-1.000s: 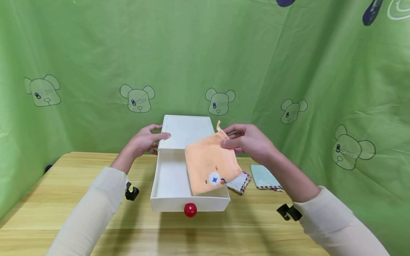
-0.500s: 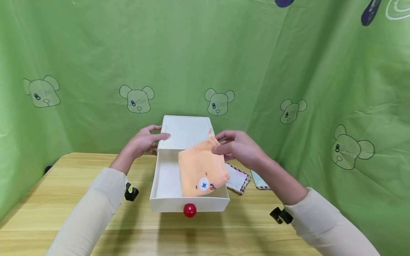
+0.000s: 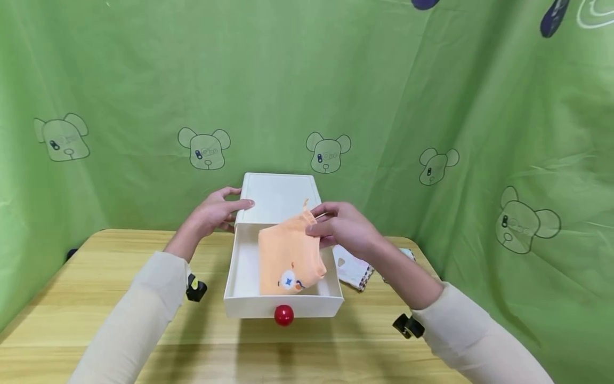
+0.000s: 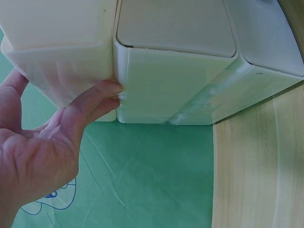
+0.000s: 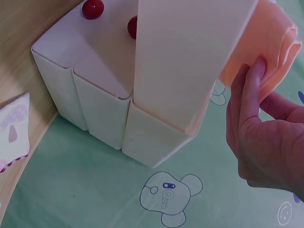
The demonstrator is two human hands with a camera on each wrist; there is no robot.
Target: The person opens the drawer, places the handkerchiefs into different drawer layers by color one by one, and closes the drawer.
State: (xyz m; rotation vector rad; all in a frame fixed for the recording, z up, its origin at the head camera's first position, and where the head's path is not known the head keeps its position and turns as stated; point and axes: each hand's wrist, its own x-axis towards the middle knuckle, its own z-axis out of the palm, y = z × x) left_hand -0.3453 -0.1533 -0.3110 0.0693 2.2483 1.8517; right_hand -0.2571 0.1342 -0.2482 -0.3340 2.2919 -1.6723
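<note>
Shifted toward 8 o'clock, the folded peach towel [image 3: 284,253] hangs over the open white drawer [image 3: 244,269]; the right hand [image 3: 344,228] pinches its 1 o'clock corner, the left hand [image 3: 214,212] grips the drawer cabinet's [image 3: 278,198] 9 o'clock side; released crooked, the towel could snag the front panel [image 3: 253,308]

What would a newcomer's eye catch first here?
Probably the orange hand towel, pinched in the right hand over the pulled-out white drawer, whose front bears a red ball knob. Next come the left hand, gripping the white cabinet at its left side, and the green cartoon-print curtain behind.
</note>
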